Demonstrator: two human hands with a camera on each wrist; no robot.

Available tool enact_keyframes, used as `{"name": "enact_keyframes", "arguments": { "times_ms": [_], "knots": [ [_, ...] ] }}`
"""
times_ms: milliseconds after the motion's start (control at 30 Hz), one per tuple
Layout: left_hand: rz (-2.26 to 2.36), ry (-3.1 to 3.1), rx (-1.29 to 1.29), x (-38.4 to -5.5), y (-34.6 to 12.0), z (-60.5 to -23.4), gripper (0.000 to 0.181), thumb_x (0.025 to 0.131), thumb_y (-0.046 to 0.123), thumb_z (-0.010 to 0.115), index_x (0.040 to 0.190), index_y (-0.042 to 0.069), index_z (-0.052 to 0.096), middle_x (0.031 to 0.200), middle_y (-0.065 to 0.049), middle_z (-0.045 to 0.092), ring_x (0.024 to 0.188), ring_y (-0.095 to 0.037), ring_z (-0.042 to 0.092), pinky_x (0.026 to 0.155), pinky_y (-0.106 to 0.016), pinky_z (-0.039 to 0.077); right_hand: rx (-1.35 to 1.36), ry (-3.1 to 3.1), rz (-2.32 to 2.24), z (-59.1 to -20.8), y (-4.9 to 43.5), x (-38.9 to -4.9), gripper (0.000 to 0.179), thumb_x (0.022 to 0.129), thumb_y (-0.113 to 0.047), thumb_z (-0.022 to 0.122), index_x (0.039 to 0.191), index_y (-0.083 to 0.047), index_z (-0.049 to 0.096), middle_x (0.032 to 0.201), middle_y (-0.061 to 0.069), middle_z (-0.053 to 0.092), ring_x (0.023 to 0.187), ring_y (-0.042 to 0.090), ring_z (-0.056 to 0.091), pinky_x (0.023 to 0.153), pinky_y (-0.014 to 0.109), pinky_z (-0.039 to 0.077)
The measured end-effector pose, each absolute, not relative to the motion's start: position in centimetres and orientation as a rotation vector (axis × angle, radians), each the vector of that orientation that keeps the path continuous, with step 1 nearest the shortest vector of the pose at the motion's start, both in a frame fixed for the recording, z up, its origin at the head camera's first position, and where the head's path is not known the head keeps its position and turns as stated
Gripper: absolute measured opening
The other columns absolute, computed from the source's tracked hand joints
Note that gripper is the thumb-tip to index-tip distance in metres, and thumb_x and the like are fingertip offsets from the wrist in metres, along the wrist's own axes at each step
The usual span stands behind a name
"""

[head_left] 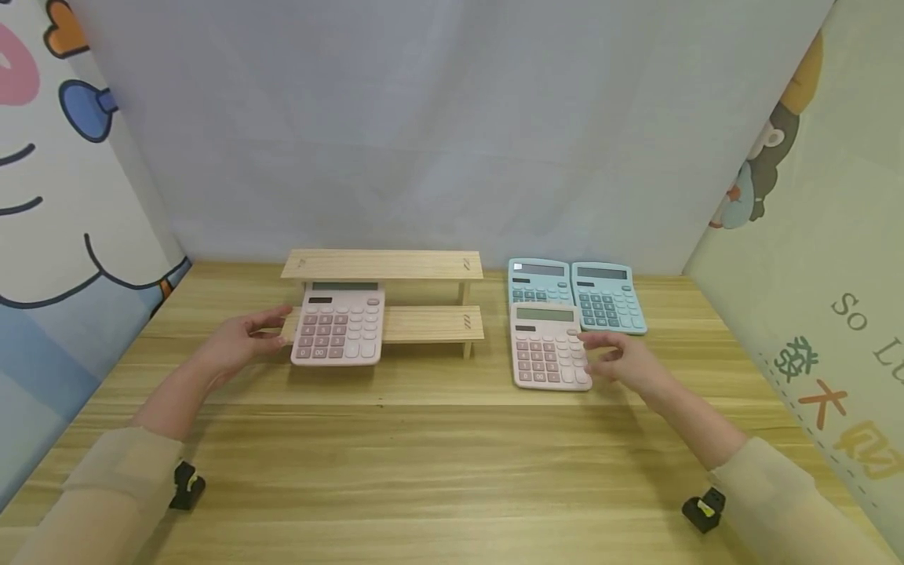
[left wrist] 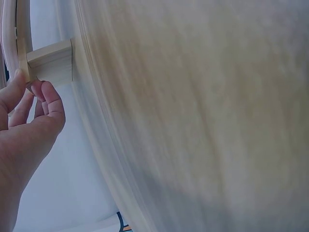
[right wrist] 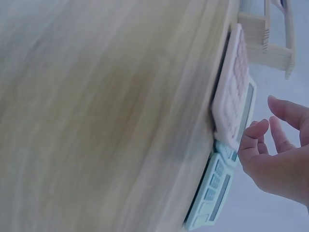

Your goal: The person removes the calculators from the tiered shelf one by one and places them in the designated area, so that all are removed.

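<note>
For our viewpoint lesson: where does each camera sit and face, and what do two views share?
On the head: faces forward, down at the rack; left hand, right hand, forearms show.
On the left wrist: faces that hand at the rack's end; that hand shows.
On the right wrist: faces that hand by a pink calculator; that hand shows.
Head and right wrist share the blue calculators.

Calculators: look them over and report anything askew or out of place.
Two oddities. The right pink calculator appears to lie partly over the left blue calculator, hiding its lower keys. The left pink calculator juts past the front edge of the lower shelf, so it looks imperfectly seated.
</note>
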State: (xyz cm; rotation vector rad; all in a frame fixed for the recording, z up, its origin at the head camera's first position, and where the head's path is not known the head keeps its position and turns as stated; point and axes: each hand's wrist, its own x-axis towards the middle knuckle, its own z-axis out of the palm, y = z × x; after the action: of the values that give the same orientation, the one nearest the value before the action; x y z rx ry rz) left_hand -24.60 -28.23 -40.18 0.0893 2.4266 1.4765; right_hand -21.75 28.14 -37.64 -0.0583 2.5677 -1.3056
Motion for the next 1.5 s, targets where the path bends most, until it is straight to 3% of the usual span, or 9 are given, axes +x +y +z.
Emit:
{"name": "enact_keyframes", "arguments": {
  "times_ms": [267,633,933,1167,1500],
  "knots": [
    [1.467,2.44,0.086,-24.7,-28.1,-40.2,0.068,0.095,0.02,0.057,0.151,0.015,0.02,0.152,-0.026,0.019,0.135,-0.043,0.027,0.109,-0.052,0.031,-0.069,2.56,-1.321,-36.4,26.5,-21.2,0.054,0.088,-0.016,0.067,0.137,-0.008,0.047,0.138,0.016,0.047,0.109,0.027,0.052,0.083,0.037,0.052],
    [1.479,2.427,0.089,-24.7,-28.0,-40.2,0.067,0.095,0.018,0.057,0.151,0.014,0.02,0.152,-0.026,0.018,0.135,-0.044,0.027,0.109,-0.053,0.03,-0.165,2.445,-1.536,-35.1,23.3,-20.1,0.054,0.086,-0.011,0.067,0.136,-0.006,0.047,0.133,0.018,0.05,0.1,0.02,0.052,0.076,0.025,0.05],
    [1.471,2.434,0.083,-24.6,-27.9,-40.0,0.067,0.095,0.018,0.057,0.151,0.014,0.02,0.152,-0.026,0.018,0.135,-0.044,0.027,0.11,-0.053,0.029,-0.194,2.371,-1.646,-34.7,20.5,-19.4,0.048,0.086,-0.009,0.067,0.132,-0.01,0.052,0.134,0.015,0.049,0.1,0.02,0.052,0.082,0.033,0.051],
    [1.45,2.446,0.085,-24.6,-28.0,-40.0,0.068,0.095,0.021,0.058,0.151,0.014,0.021,0.152,-0.025,0.02,0.135,-0.043,0.027,0.11,-0.052,0.029,-0.215,2.283,-1.734,-34.4,18.1,-19.2,0.05,0.085,-0.006,0.068,0.133,-0.012,0.052,0.128,0.009,0.053,0.098,0.017,0.054,0.082,0.031,0.052],
    [1.479,2.439,0.114,-24.7,-28.1,-40.2,0.067,0.096,0.016,0.055,0.152,0.011,0.019,0.149,-0.027,0.023,0.134,-0.044,0.028,0.107,-0.053,0.034,-0.32,2.209,-1.79,-34.5,14.8,-19.1,0.051,0.087,-0.003,0.064,0.135,-0.009,0.048,0.131,0.017,0.051,0.096,0.015,0.057,0.081,0.028,0.052]
  ]
}}
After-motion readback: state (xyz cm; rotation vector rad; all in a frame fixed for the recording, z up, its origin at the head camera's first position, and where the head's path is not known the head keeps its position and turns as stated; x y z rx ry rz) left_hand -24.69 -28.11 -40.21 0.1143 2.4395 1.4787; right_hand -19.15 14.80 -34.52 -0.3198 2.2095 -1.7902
